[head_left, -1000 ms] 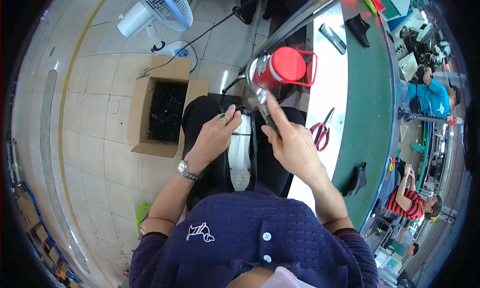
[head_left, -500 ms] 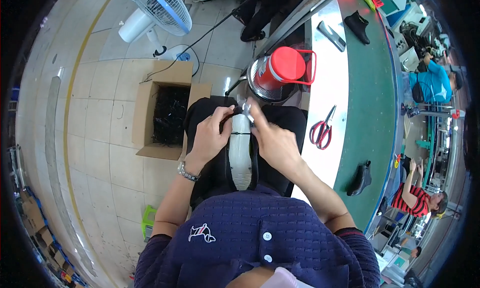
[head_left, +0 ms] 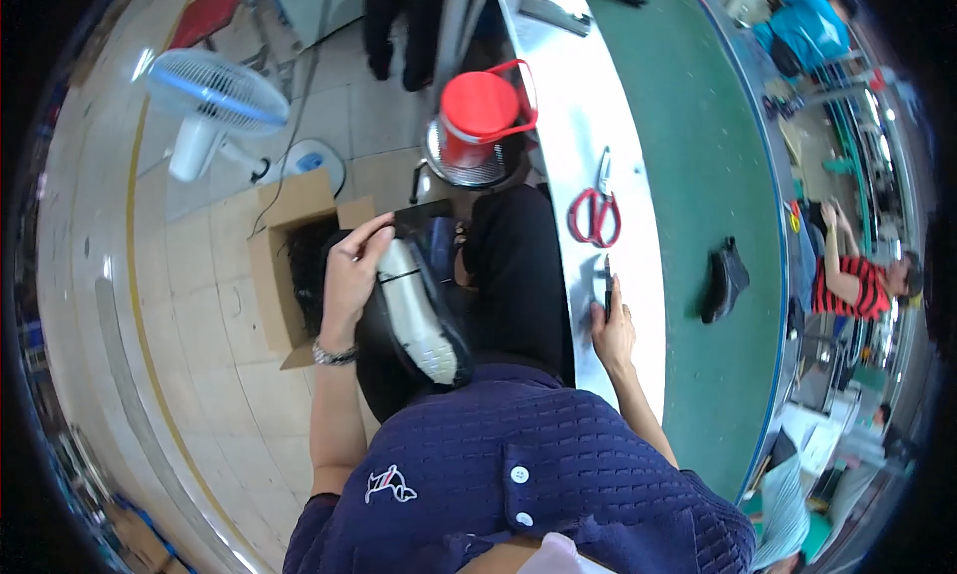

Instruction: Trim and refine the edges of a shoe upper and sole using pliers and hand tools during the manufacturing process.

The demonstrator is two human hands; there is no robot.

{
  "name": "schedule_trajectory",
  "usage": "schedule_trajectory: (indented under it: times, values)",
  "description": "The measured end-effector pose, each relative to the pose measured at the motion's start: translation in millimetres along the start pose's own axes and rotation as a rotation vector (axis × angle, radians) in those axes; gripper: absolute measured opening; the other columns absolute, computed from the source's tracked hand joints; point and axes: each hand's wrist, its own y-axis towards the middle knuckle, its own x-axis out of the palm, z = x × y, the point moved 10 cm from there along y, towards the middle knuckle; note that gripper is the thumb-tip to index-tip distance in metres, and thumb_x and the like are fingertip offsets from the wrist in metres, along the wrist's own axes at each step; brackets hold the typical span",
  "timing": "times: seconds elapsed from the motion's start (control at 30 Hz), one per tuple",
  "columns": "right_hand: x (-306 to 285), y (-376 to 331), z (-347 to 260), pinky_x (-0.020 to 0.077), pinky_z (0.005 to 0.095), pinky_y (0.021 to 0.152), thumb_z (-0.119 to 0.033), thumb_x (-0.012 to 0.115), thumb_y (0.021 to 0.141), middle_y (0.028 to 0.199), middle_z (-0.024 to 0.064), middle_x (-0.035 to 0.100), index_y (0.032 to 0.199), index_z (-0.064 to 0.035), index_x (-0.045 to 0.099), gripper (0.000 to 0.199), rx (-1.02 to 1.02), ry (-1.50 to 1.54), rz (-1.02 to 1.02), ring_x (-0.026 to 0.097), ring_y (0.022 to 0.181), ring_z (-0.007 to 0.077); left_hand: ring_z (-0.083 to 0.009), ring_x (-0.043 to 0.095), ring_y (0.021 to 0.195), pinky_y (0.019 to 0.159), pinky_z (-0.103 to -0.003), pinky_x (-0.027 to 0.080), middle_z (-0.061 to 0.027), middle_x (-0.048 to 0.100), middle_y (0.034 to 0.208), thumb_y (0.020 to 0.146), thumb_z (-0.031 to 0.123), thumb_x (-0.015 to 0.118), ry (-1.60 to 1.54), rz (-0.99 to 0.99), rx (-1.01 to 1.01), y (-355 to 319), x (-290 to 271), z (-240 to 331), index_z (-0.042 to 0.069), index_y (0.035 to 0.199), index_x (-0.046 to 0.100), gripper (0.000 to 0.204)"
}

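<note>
A black shoe upper on a white last (head_left: 411, 310) lies across my lap, with the pale bottom face up. A thin black strap crosses the white near its far end. My left hand (head_left: 351, 275) pinches that far end between thumb and fingers. Off to the right, my right hand (head_left: 613, 330) rests at the metal strip of the bench. Its fingers are closed around a slim dark tool (head_left: 609, 287) with a narrow tip; its exact kind is too small to make out. Just beyond the tool lie red-handled scissors (head_left: 595, 217), apart from the hand.
The green bench (head_left: 688, 165) has a metal strip (head_left: 638, 305) along its near side. A black ankle boot (head_left: 726, 280) and a grey flat piece (head_left: 554, 15) lie there. A red jug (head_left: 480, 106) stands on a stool. At left are a cardboard box (head_left: 269, 285) and a fan (head_left: 214, 96).
Both hands were together at the shoe's far end. My right hand has moved right to the bench strip, while my left hand and the shoe have shifted left and tilted. The view has turned.
</note>
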Motion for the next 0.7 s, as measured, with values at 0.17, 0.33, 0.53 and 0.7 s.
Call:
schedule_trajectory:
  times: [0.17,0.33,0.53,0.7]
  values:
    - [-23,8,-2,0.0397,0.0479,0.096,-0.02,0.066,0.084,0.123,0.0247,0.049,0.138,-0.0182,0.047,0.057,-0.19,-0.201,0.344,0.046,0.117,0.0409,-0.0032,0.052,0.085,0.075,-0.018,0.041,0.0029,0.063,0.101,0.094,0.01,0.06,0.043,-0.008,0.041,-3,3,4,0.0,0.116,0.065,0.025]
    - [-32,104,-35,0.0478,0.0405,0.086,-0.022,0.07,0.081,0.104,0.0209,0.062,0.117,-0.0012,0.058,0.043,-0.161,0.1,0.428,0.06,0.099,0.0352,-0.01,0.057,0.103,0.092,-0.023,0.044,-0.0082,0.063,0.118,0.091,0.006,0.063,-0.138,0.052,0.036,-8,-3,-5,-0.002,0.128,0.055,0.039]
    - [-7,157,-18,0.0518,0.0353,0.064,-0.024,0.075,0.072,0.073,0.0101,0.066,0.096,0.0023,0.062,0.038,-0.094,0.118,0.116,0.065,0.066,0.0225,-0.0155,0.051,0.117,0.099,-0.027,0.041,-0.0163,0.041,0.144,0.091,0.01,0.064,-0.287,0.134,0.145,-47,5,10,0.0,0.142,0.038,0.058]
    - [-1,40,-95,0.0531,0.0251,0.068,-0.015,0.065,0.086,0.087,0.0102,0.061,0.113,0.0066,0.053,0.036,0.148,1.104,-0.63,0.062,0.075,0.0155,-0.0179,0.058,0.109,0.09,-0.028,0.046,-0.0131,0.056,0.132,0.09,0.012,0.064,0.3,0.31,0.407,-81,-4,29,0.004,0.121,0.063,0.032]
